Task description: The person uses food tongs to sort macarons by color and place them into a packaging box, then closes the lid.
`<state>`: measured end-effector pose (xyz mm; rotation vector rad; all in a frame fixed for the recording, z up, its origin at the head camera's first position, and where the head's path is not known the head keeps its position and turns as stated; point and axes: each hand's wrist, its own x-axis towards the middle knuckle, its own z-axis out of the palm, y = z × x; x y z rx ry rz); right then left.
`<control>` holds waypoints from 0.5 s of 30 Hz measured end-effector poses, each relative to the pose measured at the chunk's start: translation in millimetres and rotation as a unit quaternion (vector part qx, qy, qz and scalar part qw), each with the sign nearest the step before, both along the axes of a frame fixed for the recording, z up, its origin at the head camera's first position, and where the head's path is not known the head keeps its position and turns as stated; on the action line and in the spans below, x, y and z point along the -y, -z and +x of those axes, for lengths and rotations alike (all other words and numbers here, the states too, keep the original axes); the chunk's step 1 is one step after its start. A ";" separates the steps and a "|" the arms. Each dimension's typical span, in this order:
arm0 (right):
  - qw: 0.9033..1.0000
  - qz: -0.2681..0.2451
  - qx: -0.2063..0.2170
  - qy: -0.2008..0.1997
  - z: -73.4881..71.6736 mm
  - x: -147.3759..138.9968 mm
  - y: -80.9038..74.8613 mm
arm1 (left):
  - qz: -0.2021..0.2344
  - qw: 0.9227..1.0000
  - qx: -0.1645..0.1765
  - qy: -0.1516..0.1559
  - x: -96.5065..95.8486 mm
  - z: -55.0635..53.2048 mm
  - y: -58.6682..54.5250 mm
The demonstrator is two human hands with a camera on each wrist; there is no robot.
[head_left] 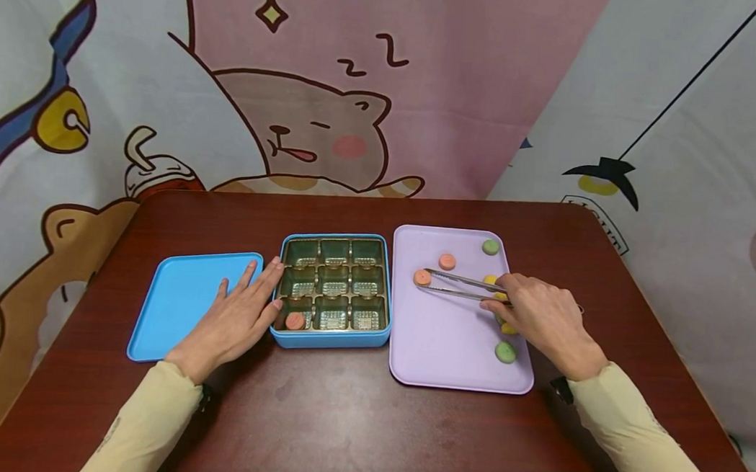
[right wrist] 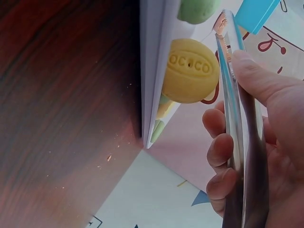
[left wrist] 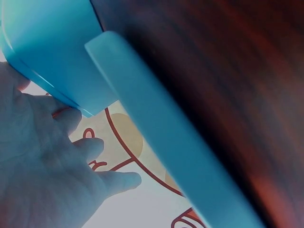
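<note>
My right hand [head_left: 536,314] grips metal tongs [head_left: 463,279] above the lilac tray [head_left: 439,348]. The tong tips are around a round orange cookie [head_left: 422,277] at the tray's left side. My left hand [head_left: 233,321] has its fingers spread and touches the left edge of the blue box [head_left: 332,340]. Inside that box is a gold divided insert with several square compartments, and one orange cookie [head_left: 295,320] lies in the front left one. In the right wrist view, thumb and fingers wrap the tongs [right wrist: 242,142], beside a yellow cookie [right wrist: 191,71] stamped with letters.
Another orange cookie [head_left: 447,261] lies at the back of the tray. Green cookies [head_left: 505,352] and several yellow ones [head_left: 508,328] sit along its right side, partly behind my hand. A blue lid [head_left: 182,296] lies flat left of the box. Behind the brown table [head_left: 341,421] hangs a cartoon-printed cloth [head_left: 465,90].
</note>
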<state>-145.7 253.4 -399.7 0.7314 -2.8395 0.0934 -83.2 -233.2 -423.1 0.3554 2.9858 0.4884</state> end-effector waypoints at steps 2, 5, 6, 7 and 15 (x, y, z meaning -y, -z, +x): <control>1.000 0.000 0.002 0.002 0.0 0.0 0.1 | 0.000 1.000 -0.001 0.000 0.1 0.1 0.1; 1.000 0.001 0.004 0.003 0.0 0.0 0.1 | 0.000 1.000 -0.002 0.001 0.1 0.0 0.2; 1.000 0.001 0.005 0.003 0.0 0.0 0.1 | 0.000 1.000 -0.002 0.001 0.1 0.0 0.2; 1.000 0.001 0.006 0.003 0.1 0.0 0.1 | 0.000 1.000 -0.002 0.001 0.0 -0.1 0.3; 1.000 0.001 0.012 0.004 1.3 0.1 -0.5 | 0.004 1.000 -0.003 0.001 0.0 -0.8 0.2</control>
